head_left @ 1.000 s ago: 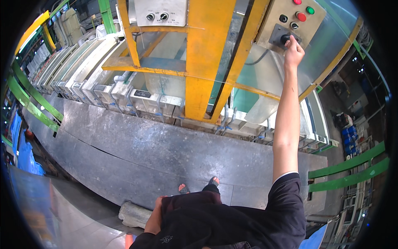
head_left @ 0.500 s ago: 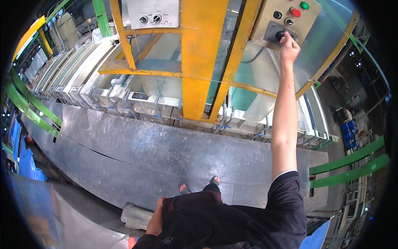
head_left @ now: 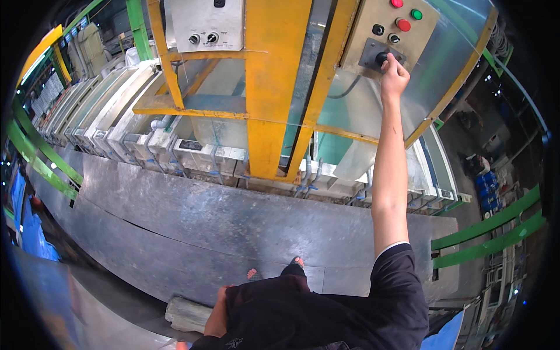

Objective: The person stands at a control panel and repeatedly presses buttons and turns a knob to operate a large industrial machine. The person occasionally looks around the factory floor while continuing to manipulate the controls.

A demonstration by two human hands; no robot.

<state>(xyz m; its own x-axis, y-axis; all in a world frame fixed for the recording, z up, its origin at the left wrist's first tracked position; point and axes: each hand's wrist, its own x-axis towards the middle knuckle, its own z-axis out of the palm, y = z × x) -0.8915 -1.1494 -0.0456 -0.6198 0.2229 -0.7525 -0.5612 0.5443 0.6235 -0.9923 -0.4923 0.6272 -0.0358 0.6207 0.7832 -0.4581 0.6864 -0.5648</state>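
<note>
Stretched out ahead, my right arm reaches a beige control box [head_left: 364,44] mounted on the yellow frame. My right hand [head_left: 395,79] is closed around a black joystick knob [head_left: 381,59] set in a dark square plate. Above the knob on that box are a small selector switch [head_left: 394,38], two red buttons and a green button [head_left: 416,14]. Low on the left, my left hand [head_left: 223,293] rests against the front of my dark shirt near the waist. Its fingers are mostly hidden.
A yellow steel column [head_left: 273,87] rises ahead, with a pale switch box [head_left: 207,26] to its left. Behind runs a row of white tanks [head_left: 111,111] with pipes. Green rails [head_left: 490,236] flank the grey metal walkway [head_left: 175,204]. A worn cylinder [head_left: 188,315] lies beside me.
The view has shifted slightly, so the control boxes sit lower and further left in the picture. My right hand stays on the joystick knob, and my left hand stays at my waist.
</note>
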